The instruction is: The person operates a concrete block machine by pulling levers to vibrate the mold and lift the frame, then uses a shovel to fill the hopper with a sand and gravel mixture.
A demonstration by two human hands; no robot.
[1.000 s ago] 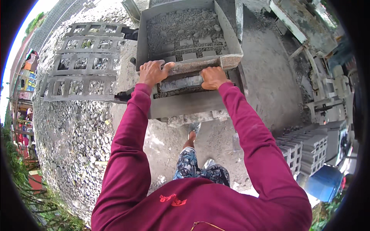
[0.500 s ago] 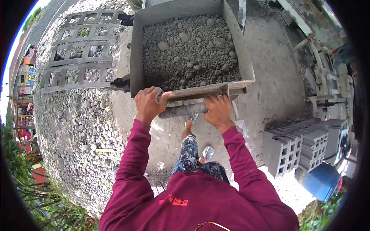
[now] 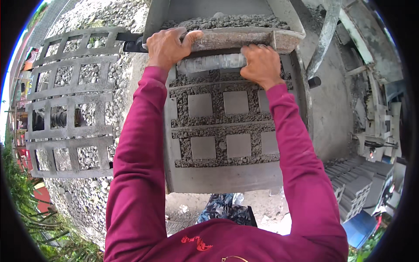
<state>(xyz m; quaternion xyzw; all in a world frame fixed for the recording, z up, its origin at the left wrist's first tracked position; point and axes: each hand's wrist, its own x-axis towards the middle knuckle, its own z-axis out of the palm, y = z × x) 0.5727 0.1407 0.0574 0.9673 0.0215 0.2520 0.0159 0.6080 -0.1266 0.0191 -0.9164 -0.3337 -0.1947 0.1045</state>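
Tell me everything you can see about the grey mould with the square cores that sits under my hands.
The mould is a grey metal box seen from above, level, with two rows of square grey cores. Wet, gravelly concrete mix fills the channels around the cores, roughly flush with their tops. A bare flat rim runs along its near edge. At its far side a mix-laden hopper overlaps it, where the left hand and right hand grip. Freshly cast blocks lie on gravel to its left.

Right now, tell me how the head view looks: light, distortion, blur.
Head view: even daylight, no harsh glare; soft shadow under the forearms on the grey mould. Fisheye bends the grid frames toward the black rim. The left hand and right hand on the feed box lip are sharp; the stacked blocks at the edge look smeared.
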